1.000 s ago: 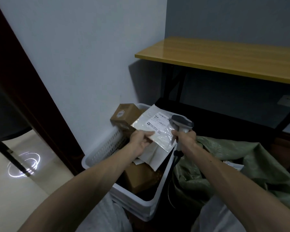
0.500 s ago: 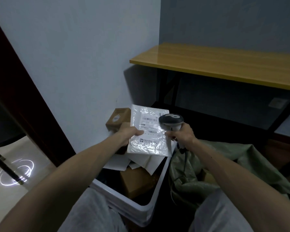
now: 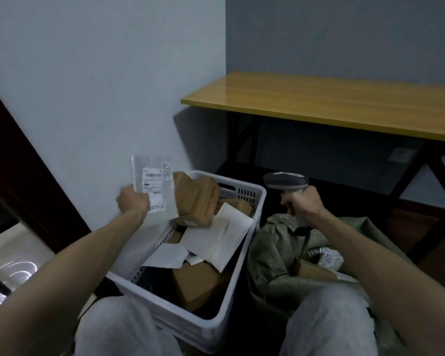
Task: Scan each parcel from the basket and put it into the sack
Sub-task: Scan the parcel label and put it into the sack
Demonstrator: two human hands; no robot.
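My left hand [image 3: 133, 202] grips a clear plastic parcel [image 3: 154, 185] by its lower left corner and holds it upright, label facing me, above the far left rim of the white basket [image 3: 252, 201]. My right hand [image 3: 302, 204] grips the handle of a grey barcode scanner [image 3: 285, 182], held over the green sack [image 3: 270, 255] to the right of the basket. A gap separates scanner and parcel. Brown boxes [image 3: 198, 201] and white flat mailers [image 3: 216, 240] lie in the basket. Inside the sack's open mouth lie a clear bagged parcel [image 3: 326, 256] and a brown box [image 3: 314, 272].
A wooden table [image 3: 332, 104] on black legs stands at the back right. The grey wall runs close along the basket's left side, with a dark door frame [image 3: 23, 176] further left. My knees in grey trousers [image 3: 118, 330] flank the basket's near end.
My hands have parted: the left one carried the clear parcel up and to the left, the right one drew the scanner away to the right, over the sack.
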